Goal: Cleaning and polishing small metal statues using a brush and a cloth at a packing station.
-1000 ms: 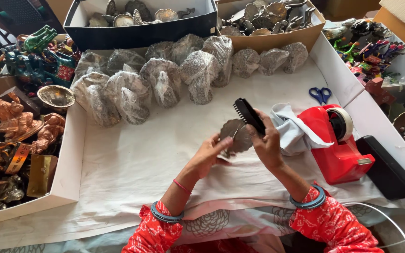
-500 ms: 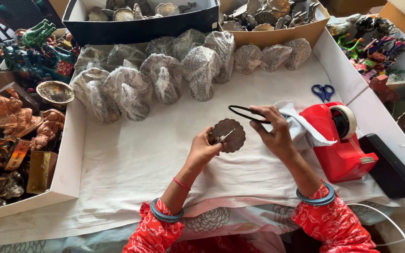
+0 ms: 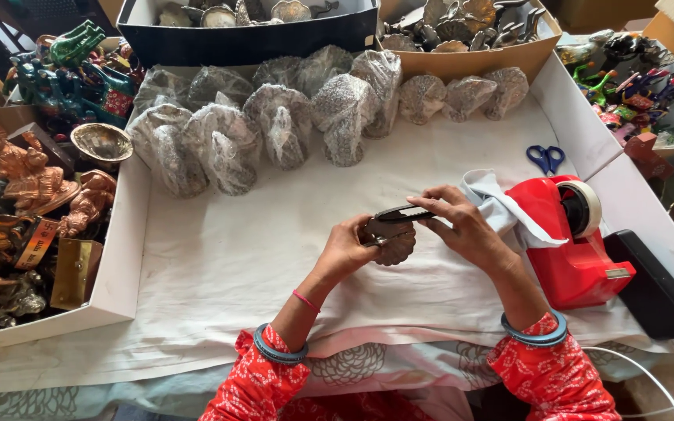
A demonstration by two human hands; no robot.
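Both hands work just left of the red tape dispenser: left hand pinches a scalloped metal dish, right hand pinches a black brush on its rim. Risk: thin fingertip grip, so dish may slip onto the white-papered counter if brush presses hard.

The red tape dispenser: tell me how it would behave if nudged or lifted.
The tape dispenser looks blocky with a broad flat base, so it would probably slide on the white paper rather than tip. Its solid body suggests it is fairly heavy for its size. The white cloth draped over its left side is floppy and would likely slip off if it is lifted.
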